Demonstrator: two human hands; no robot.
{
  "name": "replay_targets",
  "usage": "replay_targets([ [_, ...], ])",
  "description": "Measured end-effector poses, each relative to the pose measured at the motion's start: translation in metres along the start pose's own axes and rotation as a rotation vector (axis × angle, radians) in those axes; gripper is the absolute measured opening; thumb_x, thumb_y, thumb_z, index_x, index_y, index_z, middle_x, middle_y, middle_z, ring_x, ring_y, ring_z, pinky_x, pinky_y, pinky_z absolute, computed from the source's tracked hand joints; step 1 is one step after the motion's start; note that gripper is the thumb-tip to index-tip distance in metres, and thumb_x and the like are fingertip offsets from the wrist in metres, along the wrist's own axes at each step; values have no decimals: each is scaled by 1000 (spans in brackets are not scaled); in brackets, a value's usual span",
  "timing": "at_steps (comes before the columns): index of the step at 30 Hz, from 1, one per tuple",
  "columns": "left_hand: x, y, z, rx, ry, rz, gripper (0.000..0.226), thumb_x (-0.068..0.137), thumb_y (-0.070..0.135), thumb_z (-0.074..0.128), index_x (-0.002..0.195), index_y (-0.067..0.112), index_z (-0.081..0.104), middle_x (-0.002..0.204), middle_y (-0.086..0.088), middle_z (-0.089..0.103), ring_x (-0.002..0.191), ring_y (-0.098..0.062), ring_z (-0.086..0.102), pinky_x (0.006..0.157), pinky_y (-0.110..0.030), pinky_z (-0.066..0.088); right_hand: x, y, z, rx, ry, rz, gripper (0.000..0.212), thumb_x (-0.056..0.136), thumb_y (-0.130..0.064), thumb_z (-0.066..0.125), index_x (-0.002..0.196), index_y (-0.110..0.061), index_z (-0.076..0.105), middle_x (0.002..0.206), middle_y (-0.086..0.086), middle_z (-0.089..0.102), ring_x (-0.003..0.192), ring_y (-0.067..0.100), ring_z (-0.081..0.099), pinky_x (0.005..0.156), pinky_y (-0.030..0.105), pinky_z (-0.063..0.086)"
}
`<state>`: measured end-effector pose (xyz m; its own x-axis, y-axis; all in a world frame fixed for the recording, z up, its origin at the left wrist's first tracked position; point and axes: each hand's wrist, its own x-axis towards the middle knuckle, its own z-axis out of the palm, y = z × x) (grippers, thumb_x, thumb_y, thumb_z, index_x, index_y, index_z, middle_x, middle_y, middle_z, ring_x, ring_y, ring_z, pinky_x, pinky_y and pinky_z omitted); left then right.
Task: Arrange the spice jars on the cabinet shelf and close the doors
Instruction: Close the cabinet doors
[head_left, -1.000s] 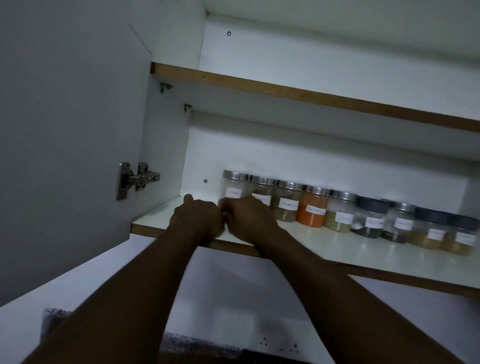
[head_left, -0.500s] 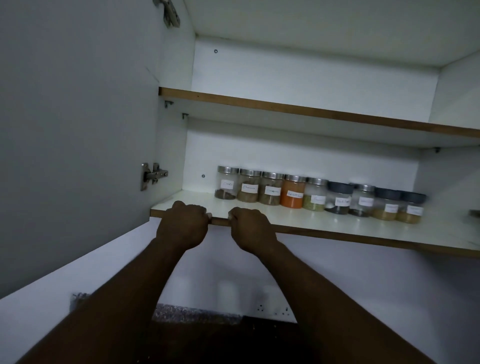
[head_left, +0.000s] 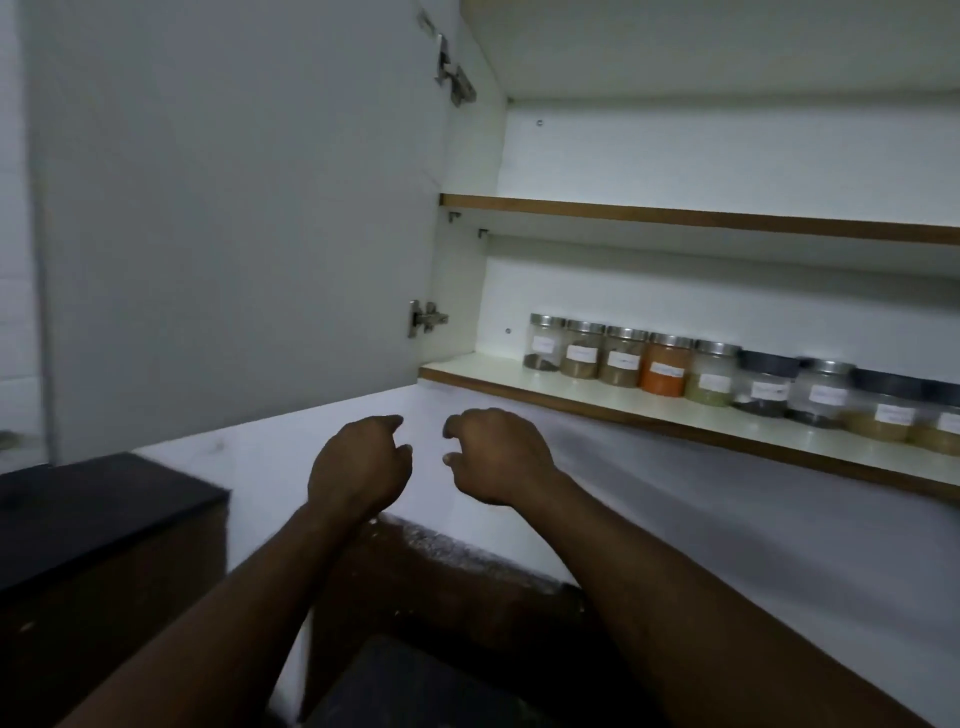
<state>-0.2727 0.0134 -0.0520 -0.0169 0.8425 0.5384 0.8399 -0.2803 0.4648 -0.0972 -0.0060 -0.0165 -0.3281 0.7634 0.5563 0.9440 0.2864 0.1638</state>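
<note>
Several labelled spice jars (head_left: 666, 365) stand in one row along the back of the lower cabinet shelf (head_left: 483, 373), most with silver lids and some on the right with dark lids. The left cabinet door (head_left: 234, 208) hangs wide open on its hinges. Below the shelf, in front of the white wall, my left hand (head_left: 358, 465) and my right hand (head_left: 496, 454) hover side by side, a small gap between them. Both have loosely curled fingers and hold nothing. Neither touches the shelf.
An upper shelf (head_left: 675, 215) with a brown edge spans the cabinet above the jars. A dark wooden unit (head_left: 98, 525) stands low at the left. A speckled counter edge (head_left: 467, 551) runs below the hands. The right side of the cabinet is cut off.
Both hands have let go of the front edge of the lower shelf and dropped below it. The view has pulled back and swung left, so the jars sit further right.
</note>
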Motion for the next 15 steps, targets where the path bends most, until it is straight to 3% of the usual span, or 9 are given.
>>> replay_targets([
  [9, -83, -52, -115, -26, 294, -221, 40, 96, 32, 58, 133, 20, 64, 130, 3, 68, 120, -23, 62, 96, -35, 48, 7, -127, -48, 86, 171, -340, 35, 92, -40, 63, 123, -24, 67, 113, -1, 72, 105, 28, 65, 77, 36, 50],
  [12, -101, -69, -142, 12, 457, -254, 23, 97, 33, 56, 106, 20, 73, 100, 3, 76, 84, -17, 67, 66, -25, 45, 12, -163, -62, 112, 221, -416, 31, 93, -39, 62, 118, -22, 66, 107, -1, 72, 99, 27, 65, 74, 35, 50],
  [13, -107, -74, -150, 16, 519, -281, 22, 97, 35, 55, 92, 21, 72, 84, 3, 75, 69, -12, 62, 56, -22, 38, 14, -174, -68, 122, 245, -437, 30, 93, -39, 61, 117, -22, 66, 106, -1, 72, 97, 27, 65, 73, 35, 51],
  [15, -114, -81, -164, 2, 624, -340, 29, 97, 40, 54, 73, 25, 60, 66, 7, 65, 55, -6, 51, 49, -21, 28, 19, -192, -78, 142, 317, -468, 29, 93, -39, 61, 116, -22, 65, 103, -2, 72, 92, 26, 65, 71, 35, 55],
])
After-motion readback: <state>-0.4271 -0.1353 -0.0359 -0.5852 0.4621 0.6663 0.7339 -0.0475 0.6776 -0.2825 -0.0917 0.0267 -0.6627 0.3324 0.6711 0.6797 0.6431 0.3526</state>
